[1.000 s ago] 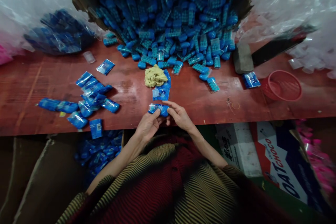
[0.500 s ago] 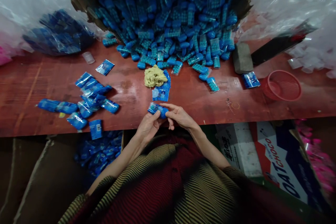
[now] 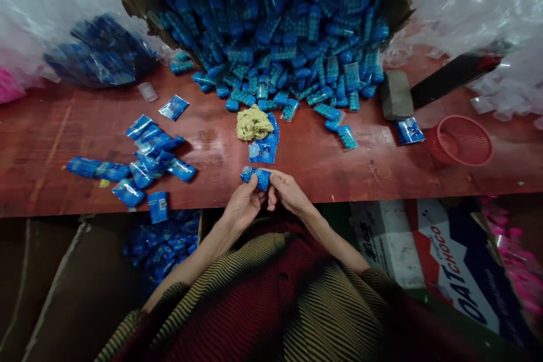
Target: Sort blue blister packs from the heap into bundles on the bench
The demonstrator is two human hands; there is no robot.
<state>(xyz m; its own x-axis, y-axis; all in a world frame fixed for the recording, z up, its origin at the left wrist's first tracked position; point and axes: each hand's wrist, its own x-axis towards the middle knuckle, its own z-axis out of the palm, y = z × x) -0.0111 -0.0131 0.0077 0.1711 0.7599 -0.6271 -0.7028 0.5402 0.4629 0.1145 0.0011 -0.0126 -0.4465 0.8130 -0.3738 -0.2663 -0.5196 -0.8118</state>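
Observation:
A small capped bottle in a blue printed plastic sleeve (image 3: 259,178) lies sideways over the table's front edge. My left hand (image 3: 242,203) grips it from the left, thumb on top and fingers curled underneath. At its right end, my right hand (image 3: 291,192) pinches it between thumb and fingers, the index finger along the far side. Just beyond them are flat blue printed sleeves (image 3: 263,153), partly under a crumpled pale-yellow clump (image 3: 253,123) of soft material. Several blue-sleeved bottles (image 3: 144,172) lie grouped to the left.
A large heap of blue-capped clear bottles with beads (image 3: 271,62) spills from a torn carton at the back. At right are a grey block (image 3: 396,95), a flat blue packet (image 3: 409,131) and a red basket (image 3: 464,140). More blue packets (image 3: 163,243) lie below the table's edge.
The view has shifted slightly, so the table's contents sit a little further right. My right fingers have moved a bit on the bottle's right end; both hands keep hold of it.

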